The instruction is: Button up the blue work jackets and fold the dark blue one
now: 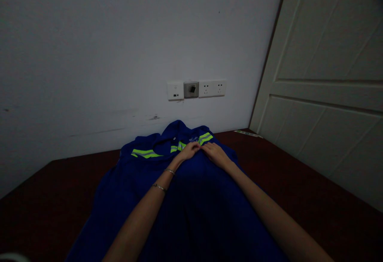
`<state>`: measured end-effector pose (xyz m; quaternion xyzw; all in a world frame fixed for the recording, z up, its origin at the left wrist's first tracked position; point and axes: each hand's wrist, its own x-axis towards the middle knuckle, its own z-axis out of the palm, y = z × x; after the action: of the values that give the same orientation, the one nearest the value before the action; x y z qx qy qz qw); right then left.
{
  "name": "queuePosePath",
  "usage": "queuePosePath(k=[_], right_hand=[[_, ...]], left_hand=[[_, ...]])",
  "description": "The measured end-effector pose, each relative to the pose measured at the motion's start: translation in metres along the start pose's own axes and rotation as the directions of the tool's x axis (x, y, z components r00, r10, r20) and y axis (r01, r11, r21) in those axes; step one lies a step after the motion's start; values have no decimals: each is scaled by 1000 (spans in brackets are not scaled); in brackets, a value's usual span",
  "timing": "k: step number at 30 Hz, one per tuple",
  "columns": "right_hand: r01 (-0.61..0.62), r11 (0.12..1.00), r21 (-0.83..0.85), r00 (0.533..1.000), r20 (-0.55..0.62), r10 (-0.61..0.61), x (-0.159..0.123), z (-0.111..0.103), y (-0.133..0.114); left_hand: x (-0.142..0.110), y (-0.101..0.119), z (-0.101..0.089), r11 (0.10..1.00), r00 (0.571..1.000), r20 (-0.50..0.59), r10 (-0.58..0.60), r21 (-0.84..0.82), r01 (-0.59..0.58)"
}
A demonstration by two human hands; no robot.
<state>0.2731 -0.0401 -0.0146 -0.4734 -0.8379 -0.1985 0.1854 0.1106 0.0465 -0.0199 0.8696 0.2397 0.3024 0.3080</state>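
A blue work jacket (125, 198) with yellow-green and grey reflective strips lies spread on a dark red-brown surface, its far end bunched up close to the wall. Near that end, my left hand (190, 150) pinches the fabric, the fingertips drawn together. My right hand (216, 155) is right beside it, fingers bent down and closed on the same part of the cloth. The fingertips of both hands almost meet just below a reflective strip (206, 138). Small white lettering shows on the cloth there, too small to read. Two thin bracelets circle my left wrist and forearm.
Behind the jacket rises a white wall (89, 62) with a row of sockets (212, 88) and a grey plate (191, 89). A pale panelled door (326, 62) stands at the right. A thin printed strip (248, 133) lies by the corner. The scene is dim.
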Motion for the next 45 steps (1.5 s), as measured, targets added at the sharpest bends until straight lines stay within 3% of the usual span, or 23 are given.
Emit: queuePosePath(k=[11, 24, 33, 45], right_hand=[[-1, 1000, 5, 999, -51, 1, 0, 4, 2], [-16, 997, -72, 990, -140, 5, -1, 5, -1], [-50, 995, -83, 986, -161, 36, -1, 6, -2], [-20, 998, 64, 987, -156, 30, 0, 3, 6]], left_hand=[[1, -4, -3, 980, 993, 56, -102, -167, 110], [-4, -5, 1, 966, 986, -72, -149, -224, 130], [-7, 5, 1, 985, 990, -123, -65, -170, 43], [-13, 13, -4, 995, 985, -148, 85, 70, -75]])
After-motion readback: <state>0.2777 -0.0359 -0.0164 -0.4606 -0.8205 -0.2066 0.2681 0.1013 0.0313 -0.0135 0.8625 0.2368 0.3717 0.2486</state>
